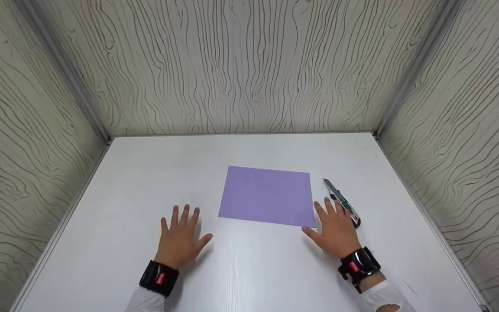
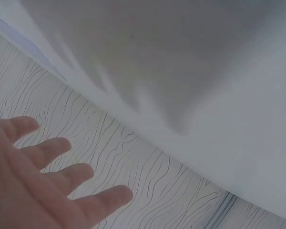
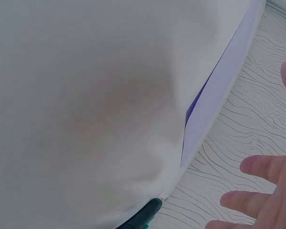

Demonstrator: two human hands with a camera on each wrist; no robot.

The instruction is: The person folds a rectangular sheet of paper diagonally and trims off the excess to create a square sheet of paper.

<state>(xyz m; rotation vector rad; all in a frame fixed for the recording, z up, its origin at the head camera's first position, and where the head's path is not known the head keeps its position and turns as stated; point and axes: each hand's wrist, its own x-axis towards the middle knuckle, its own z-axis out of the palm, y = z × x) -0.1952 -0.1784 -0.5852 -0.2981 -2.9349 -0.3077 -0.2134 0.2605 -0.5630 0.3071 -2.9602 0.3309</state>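
Observation:
A purple sheet of paper (image 1: 267, 196) lies flat near the middle of the white table. To its right is a utility knife (image 1: 348, 208) with a green and black body, its blade pointing away to the upper left. My left hand (image 1: 179, 241), fingers spread, is left of the sheet and touches nothing I can see; its palm (image 2: 28, 186) shows in the left wrist view. My right hand (image 1: 336, 232) is spread too, near the sheet's lower right corner, and covers part of the knife from above. In the right wrist view the knife's dark end (image 3: 145, 214) appears below the fingers' level.
The white table (image 1: 145, 173) is bounded by wood-grain panels at the back (image 1: 241, 65), left (image 1: 24, 151) and right (image 1: 470, 151). Grey metal strips (image 1: 399, 93) run along the panel corners. Black bands (image 1: 159, 278) are worn on both wrists.

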